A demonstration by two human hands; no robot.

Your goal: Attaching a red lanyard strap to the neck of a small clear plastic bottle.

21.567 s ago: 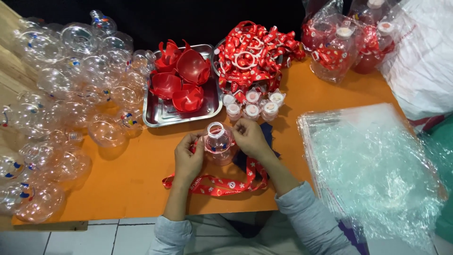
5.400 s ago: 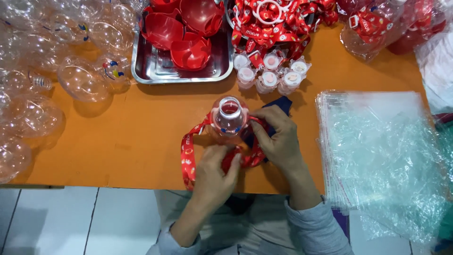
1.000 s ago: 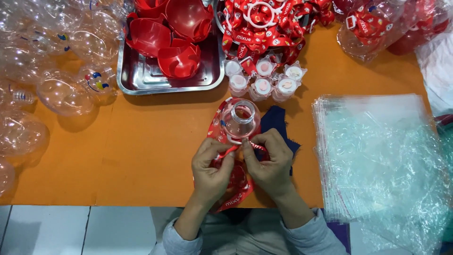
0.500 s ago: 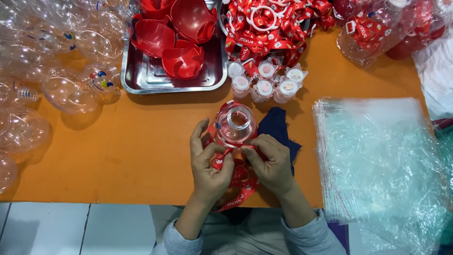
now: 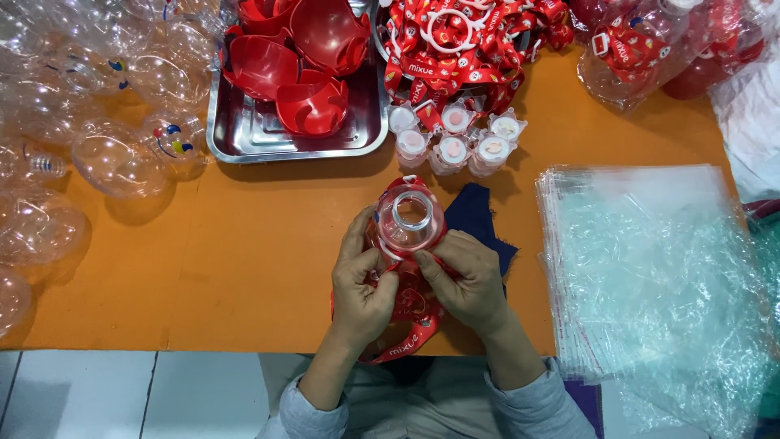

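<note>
Bottle (image 5: 409,219), near the table's front edge: my left hand (image 5: 361,284) and right hand (image 5: 467,280) pinch its red strap (image 5: 406,321); next, careful threading, I judge.

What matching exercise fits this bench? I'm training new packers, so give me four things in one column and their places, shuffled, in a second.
Things:
1. red half shells
2. clear plastic bags
3. small capped pieces
4. clear bottle

Places:
A. stacked flat at the right of the orange table
B. between the left hand and right hand
C. in the metal tray
D. clustered just right of the tray

Pairs: 1-C, 2-A, 3-D, 4-B
</note>
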